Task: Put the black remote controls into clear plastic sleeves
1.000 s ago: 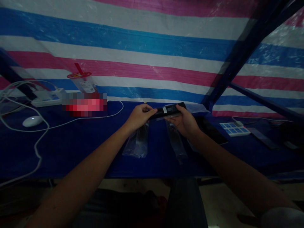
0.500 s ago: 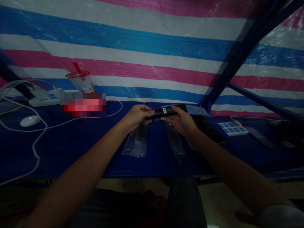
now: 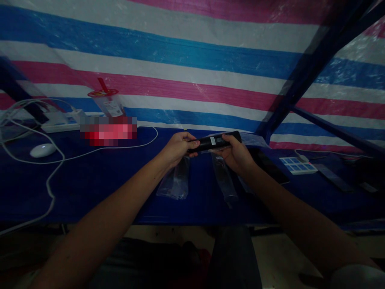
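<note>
Both hands hold a black, tube-like device (image 3: 206, 143) level above the blue table (image 3: 201, 206). It carries a small white label and a darker grey patch near its right end; its exact kind is unclear. My left hand (image 3: 178, 149) grips the left end, thumb on top. At the wider right end, my right hand (image 3: 236, 154) is closed around it with the thumb resting over the top. Below my left hand lies a clear plastic bag (image 3: 173, 184) with something dark inside. Another clear bag (image 3: 226, 182) with dark contents is under my right hand.
A dark flat tablet-like slab (image 3: 269, 166) lies beside my right forearm. Further right are a white-and-blue power strip (image 3: 298, 165) and a flat phone-like object (image 3: 333, 177). At left stand a lidded cup (image 3: 110, 105), a white mouse (image 3: 43, 150) and loose white cables (image 3: 51, 196).
The whole view has shifted slightly, so everything sits a little further right. Both hands keep the same hold on the black device.
</note>
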`<state>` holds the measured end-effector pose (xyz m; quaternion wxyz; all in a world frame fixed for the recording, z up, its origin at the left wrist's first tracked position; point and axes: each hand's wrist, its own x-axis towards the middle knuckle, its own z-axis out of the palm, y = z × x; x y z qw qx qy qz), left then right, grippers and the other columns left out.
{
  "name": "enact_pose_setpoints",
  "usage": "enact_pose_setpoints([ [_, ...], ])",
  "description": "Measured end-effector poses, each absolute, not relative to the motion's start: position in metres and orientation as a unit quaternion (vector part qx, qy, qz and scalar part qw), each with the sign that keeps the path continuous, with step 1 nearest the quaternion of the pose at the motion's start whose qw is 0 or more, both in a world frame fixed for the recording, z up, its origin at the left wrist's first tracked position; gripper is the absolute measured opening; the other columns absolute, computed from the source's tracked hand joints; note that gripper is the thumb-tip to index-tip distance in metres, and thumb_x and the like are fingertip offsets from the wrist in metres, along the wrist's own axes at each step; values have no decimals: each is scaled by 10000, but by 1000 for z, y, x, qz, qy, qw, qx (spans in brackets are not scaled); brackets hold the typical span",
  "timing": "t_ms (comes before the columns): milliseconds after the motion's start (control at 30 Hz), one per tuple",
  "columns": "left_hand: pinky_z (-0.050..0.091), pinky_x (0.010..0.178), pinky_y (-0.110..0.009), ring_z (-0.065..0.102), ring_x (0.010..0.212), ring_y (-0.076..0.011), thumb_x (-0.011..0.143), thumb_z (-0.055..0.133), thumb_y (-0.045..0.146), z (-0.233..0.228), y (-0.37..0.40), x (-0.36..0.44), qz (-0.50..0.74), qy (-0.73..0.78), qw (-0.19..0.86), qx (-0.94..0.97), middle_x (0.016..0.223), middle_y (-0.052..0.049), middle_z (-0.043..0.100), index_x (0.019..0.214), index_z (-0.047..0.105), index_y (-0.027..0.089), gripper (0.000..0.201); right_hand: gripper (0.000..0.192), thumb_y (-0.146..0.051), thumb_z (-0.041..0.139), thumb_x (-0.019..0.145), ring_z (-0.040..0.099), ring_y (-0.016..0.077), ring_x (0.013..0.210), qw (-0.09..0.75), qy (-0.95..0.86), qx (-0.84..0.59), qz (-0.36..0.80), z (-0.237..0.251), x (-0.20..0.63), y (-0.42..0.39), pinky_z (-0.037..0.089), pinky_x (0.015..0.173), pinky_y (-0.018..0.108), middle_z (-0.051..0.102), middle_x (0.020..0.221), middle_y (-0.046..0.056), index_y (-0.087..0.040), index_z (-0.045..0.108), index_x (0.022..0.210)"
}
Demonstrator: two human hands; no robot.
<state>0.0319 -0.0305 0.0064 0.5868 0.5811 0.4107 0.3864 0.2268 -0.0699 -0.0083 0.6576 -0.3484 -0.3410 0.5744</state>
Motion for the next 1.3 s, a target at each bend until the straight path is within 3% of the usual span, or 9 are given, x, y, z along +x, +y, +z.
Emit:
enact_pose_setpoints([
  [200,467,526,-282,619,556,-120,869,669,206,6,-33,33,398,393,560,611,709,-32,627,904,566,190,110,57,-228,659,825,691,256,984,658,-338,-345,577,-7,228,-69,585,908,475,737,952,77,-202,631,867],
  [367,506,571,-288,652,621,-139,889,656,328,1,-31,32,398,383,448,703,840,-45,674,1161,588,211,303,78,-223,666,813,698,228,916,674,-308,-351,572,-11,230,-66,600,874,444,736,904,52,-206,614,867],
  [533,513,915,-416,650,1037,-235,809,756,379,-2,-29,27,373,337,185,844,1101,-90,692,1135,662,195,386,71,-228,665,820,695,213,849,674,-300,-363,569,-13,232,-63,595,865,445,714,837,42,-206,598,819],
  [633,475,992,-433,627,1106,-240,814,755,348,-1,-30,26,367,332,128,860,1154,-93,688,1169,651,201,398,78,-230,671,811,694,212,838,678,-299,-365,563,-13,233,-63,592,853,440,707,833,34,-208,596,820],
  [767,513,898,-412,668,994,-227,846,717,364,0,-31,26,393,364,176,826,1108,-93,721,1141,660,201,343,73,-222,658,786,686,205,839,691,-284,-368,553,-12,237,-61,592,804,403,706,822,21,-215,588,806],
  [967,465,479,-271,669,619,-160,878,672,433,-2,-25,27,414,384,425,707,912,-90,711,1070,638,190,311,28,-221,618,798,659,190,793,696,-273,-371,551,-10,241,-61,567,756,363,695,796,17,-210,592,796],
  [1100,426,420,-240,648,554,-138,892,650,417,2,-23,27,429,384,503,644,816,-66,679,951,623,178,248,36,-216,608,799,645,190,767,694,-260,-375,558,-8,239,-63,550,692,340,691,769,25,-203,589,771],
  [1300,399,412,-236,625,524,-134,886,653,409,7,-25,26,440,373,526,625,775,-58,663,876,617,175,237,37,-227,616,806,650,196,769,690,-261,-379,558,-7,238,-64,556,701,345,700,770,32,-204,603,779],
])
